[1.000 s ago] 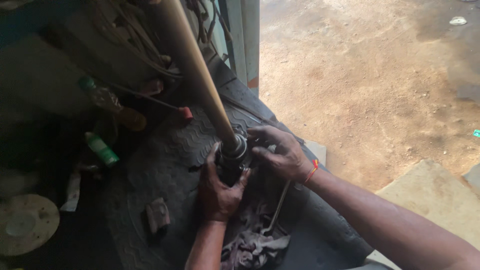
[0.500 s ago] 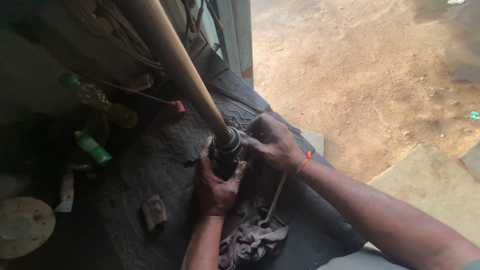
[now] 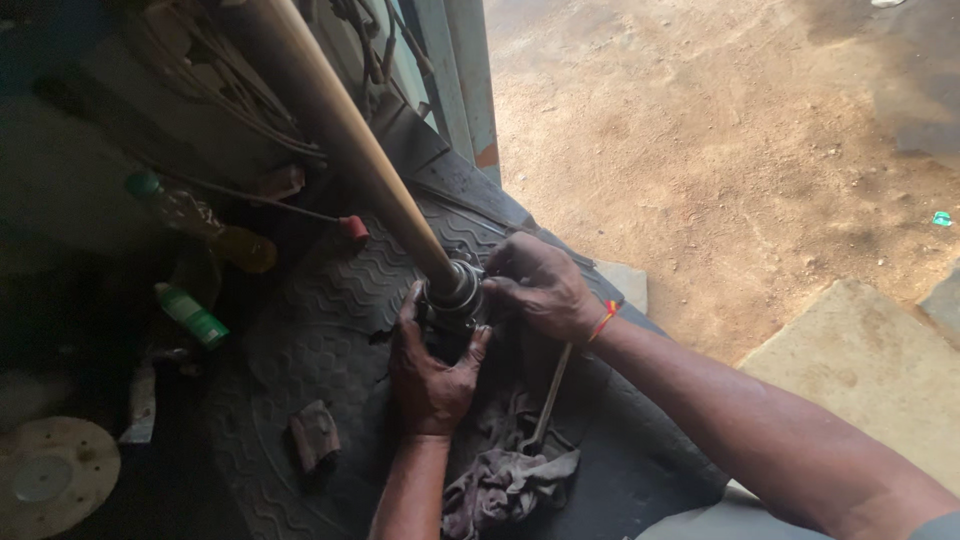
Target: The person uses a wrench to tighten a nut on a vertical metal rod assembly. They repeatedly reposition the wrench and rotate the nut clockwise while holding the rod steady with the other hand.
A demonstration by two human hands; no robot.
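Both hands, left hand [image 3: 432, 372] and right hand [image 3: 540, 287], grasp the dark round metal joint [image 3: 455, 295] under the long tan steel shaft [image 3: 340, 125]; steady, even grip seems best.

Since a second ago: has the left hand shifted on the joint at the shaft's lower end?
No. The left hand grips the metal joint from below as before, same spot relative to the shaft and the rag; only the camera drifted.

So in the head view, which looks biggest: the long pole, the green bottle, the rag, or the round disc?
1. Long pole, though it is nearest the camera.
2. Rag and round disc look alike.
3. Green bottle.
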